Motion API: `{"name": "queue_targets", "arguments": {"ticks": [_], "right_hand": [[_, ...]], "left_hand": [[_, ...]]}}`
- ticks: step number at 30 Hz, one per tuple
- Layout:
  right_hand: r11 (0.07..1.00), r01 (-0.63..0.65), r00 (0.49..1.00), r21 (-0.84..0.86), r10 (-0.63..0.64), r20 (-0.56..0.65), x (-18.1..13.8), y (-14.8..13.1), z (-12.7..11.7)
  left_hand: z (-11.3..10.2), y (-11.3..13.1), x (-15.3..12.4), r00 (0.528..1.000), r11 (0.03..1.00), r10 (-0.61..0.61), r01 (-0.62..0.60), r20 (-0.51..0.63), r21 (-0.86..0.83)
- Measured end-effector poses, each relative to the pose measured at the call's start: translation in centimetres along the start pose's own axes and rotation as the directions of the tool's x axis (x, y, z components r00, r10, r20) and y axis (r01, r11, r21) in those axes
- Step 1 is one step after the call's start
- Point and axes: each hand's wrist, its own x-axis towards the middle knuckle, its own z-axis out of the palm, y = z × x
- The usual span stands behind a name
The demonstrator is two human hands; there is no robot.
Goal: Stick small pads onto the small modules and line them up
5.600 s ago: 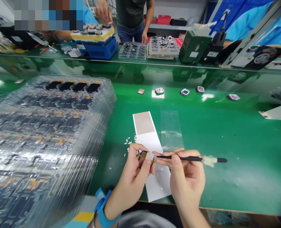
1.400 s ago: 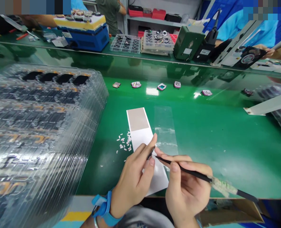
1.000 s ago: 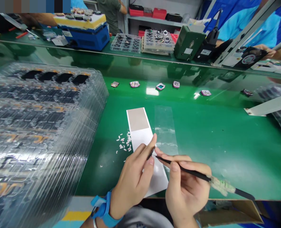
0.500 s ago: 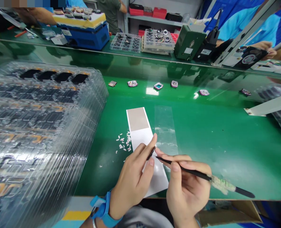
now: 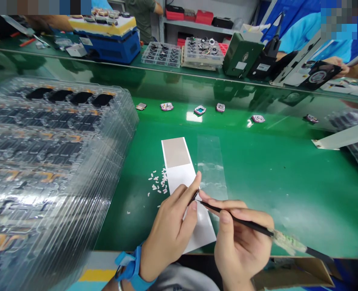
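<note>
My left hand [image 5: 169, 224], with a blue band at the wrist, pinches a small dark flat piece [image 5: 193, 197] edge-on between thumb and fingers; most of it is hidden. In my right hand [image 5: 245, 238] are black tweezers [image 5: 251, 226], with pale tape wrapped round the rear part. Their tip meets the edge of the small dark piece. Under both hands lies a white sheet [image 5: 179, 178] with a beige-grey patch at its far end. A clear plastic strip [image 5: 210, 161] lies to its right. Scattered left of the sheet are several tiny white bits [image 5: 156, 182].
Tall stacked clear trays [image 5: 106, 133] with dark parts fill the left. Several small watch-like cases, one with a blue-green inside [image 5: 199, 110], line the back of the green table [image 5: 272, 169]. A white post [image 5: 342, 135] slants in at right. Co-workers sit beyond the glossy ledge.
My right hand and the tweezers have shifted slightly right and down, the tip still at the dark piece. The left hand keeps its grip almost unmoved.
</note>
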Motion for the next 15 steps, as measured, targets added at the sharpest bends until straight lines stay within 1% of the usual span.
{"name": "queue_targets", "arguments": {"ticks": [4,11,15], "right_hand": [[0.999,0.032,0.999,-0.017,-0.031,0.027,0.07,0.06,-0.04],[0.999,0.032,0.999,-0.030,-0.032,0.018,-0.06,-0.01,-0.02],[0.999,0.027,0.999,-0.028,-0.025,0.036,-0.11,-0.06,-0.08]], "left_hand": [[0.01,0.00,-0.08,1.000,1.000,0.009,-0.009,-0.003,0.002],[-0.05,0.05,-0.12,1.000,1.000,0.023,-0.023,-0.007,0.002],[-0.07,0.02,-0.15,1.000,1.000,0.025,-0.025,-0.005,0.015]]}}
